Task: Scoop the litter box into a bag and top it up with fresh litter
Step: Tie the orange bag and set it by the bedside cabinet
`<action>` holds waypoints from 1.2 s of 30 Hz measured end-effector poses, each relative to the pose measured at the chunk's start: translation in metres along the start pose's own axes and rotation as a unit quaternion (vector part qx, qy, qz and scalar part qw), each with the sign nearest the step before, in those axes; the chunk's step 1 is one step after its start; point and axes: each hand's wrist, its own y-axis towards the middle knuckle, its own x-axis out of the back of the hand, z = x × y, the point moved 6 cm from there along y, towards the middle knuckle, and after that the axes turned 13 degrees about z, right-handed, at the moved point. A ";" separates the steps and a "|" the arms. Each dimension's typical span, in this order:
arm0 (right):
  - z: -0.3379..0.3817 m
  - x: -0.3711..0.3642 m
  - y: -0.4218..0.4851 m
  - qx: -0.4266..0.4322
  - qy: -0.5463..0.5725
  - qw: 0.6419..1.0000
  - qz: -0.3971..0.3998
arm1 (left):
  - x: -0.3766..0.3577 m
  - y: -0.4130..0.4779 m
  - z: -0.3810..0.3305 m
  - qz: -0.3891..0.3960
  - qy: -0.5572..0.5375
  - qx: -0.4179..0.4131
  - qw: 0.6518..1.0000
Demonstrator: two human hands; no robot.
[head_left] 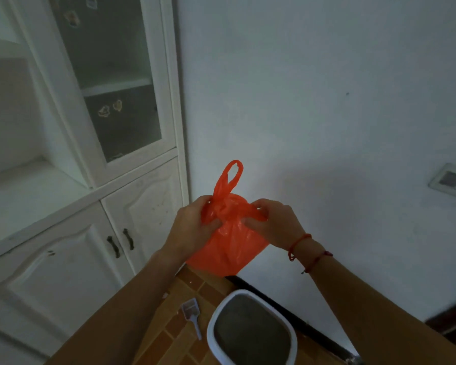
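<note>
An orange plastic bag (228, 246) hangs in the air in front of me, bulging at the bottom, one handle loop sticking up. My left hand (192, 227) grips the bag's neck from the left. My right hand (275, 221) pinches the other handle on the right. Below, on the floor, stands a white-rimmed litter box (213, 325) filled with grey litter. A pale litter scoop (192, 314) lies on the tiles to the left of the box.
A white cabinet (63, 259) with two lower doors and a glass upper door fills the left side. A white wall lies ahead, with a wall socket (452, 181) at the right. The floor has brown tiles (179, 330) and a dark skirting along the wall.
</note>
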 end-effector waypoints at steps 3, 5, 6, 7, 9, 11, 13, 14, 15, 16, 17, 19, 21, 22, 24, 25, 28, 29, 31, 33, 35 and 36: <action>-0.020 0.019 -0.012 -0.033 0.013 0.999 -0.007 | -0.018 0.014 -0.016 0.018 -0.011 -0.018 1.000; -0.032 0.029 -0.022 -0.054 0.026 0.998 -0.010 | -0.028 0.021 -0.027 0.031 -0.015 -0.030 0.999; -0.037 0.034 -0.027 -0.066 0.031 0.997 -0.008 | -0.033 0.024 -0.032 0.040 -0.019 -0.039 0.998; -0.041 0.038 -0.034 -0.078 0.033 0.996 -0.002 | -0.038 0.028 -0.037 0.052 -0.025 -0.049 0.997; -0.046 0.044 -0.046 -0.101 0.034 0.994 0.020 | -0.047 0.033 -0.043 0.074 -0.034 -0.068 0.994; -0.049 0.048 -0.060 -0.119 0.029 0.992 0.038 | -0.056 0.038 -0.047 0.097 -0.032 -0.094 0.990; -0.051 0.049 -0.077 -0.140 0.017 0.989 0.040 | -0.066 0.040 -0.050 0.120 -0.027 -0.131 0.984; -0.052 0.047 -0.086 -0.154 0.015 0.987 0.039 | -0.070 0.040 -0.054 0.132 -0.026 -0.152 0.979; -0.053 0.045 -0.097 -0.170 0.015 0.985 0.035 | -0.075 0.038 -0.058 0.145 -0.027 -0.173 0.974; -0.054 0.042 -0.108 -0.186 0.017 0.982 0.028 | -0.080 0.035 -0.063 0.159 -0.031 -0.194 0.968; -0.054 0.040 -0.120 -0.199 0.019 0.980 0.018 | -0.086 0.031 -0.068 0.172 -0.036 -0.212 0.961; -0.055 0.037 -0.144 -0.218 0.031 0.975 -0.013 | -0.099 0.022 -0.078 0.204 -0.050 -0.227 0.951; -0.056 0.035 -0.172 -0.240 0.043 0.968 -0.053 | -0.115 0.011 -0.091 0.241 -0.062 -0.240 0.938; -0.058 0.035 -0.188 -0.255 0.044 0.963 -0.070 | -0.124 0.005 -0.099 0.255 -0.061 -0.251 0.932; -0.062 0.037 -0.221 -0.292 0.035 0.950 -0.105 | -0.140 -0.009 -0.117 0.283 -0.062 -0.260 0.921; -0.064 0.039 -0.238 -0.309 0.028 0.942 -0.124 | -0.148 -0.016 -0.128 0.298 -0.068 -0.260 0.916; -0.067 0.044 -0.293 -0.359 0.010 0.915 -0.182 | -0.176 -0.043 -0.161 0.342 -0.085 -0.281 0.893; -0.067 0.044 -0.313 -0.377 0.006 0.905 -0.197 | -0.188 -0.055 -0.171 0.357 -0.090 -0.289 0.884; -0.066 0.042 -0.352 -0.411 0.002 0.884 -0.222 | -0.211 -0.079 -0.190 0.391 -0.105 -0.294 0.866; -0.066 0.037 -0.394 -0.446 0.006 0.861 -0.246 | -0.234 -0.106 -0.209 0.424 -0.114 -0.310 0.843; -0.063 0.031 -0.438 -0.479 0.010 0.836 -0.266 | -0.256 -0.134 -0.229 0.446 -0.111 -0.333 0.823; -0.061 0.029 -0.461 -0.493 0.011 0.826 -0.273 | -0.267 -0.149 -0.239 0.451 -0.113 -0.340 0.817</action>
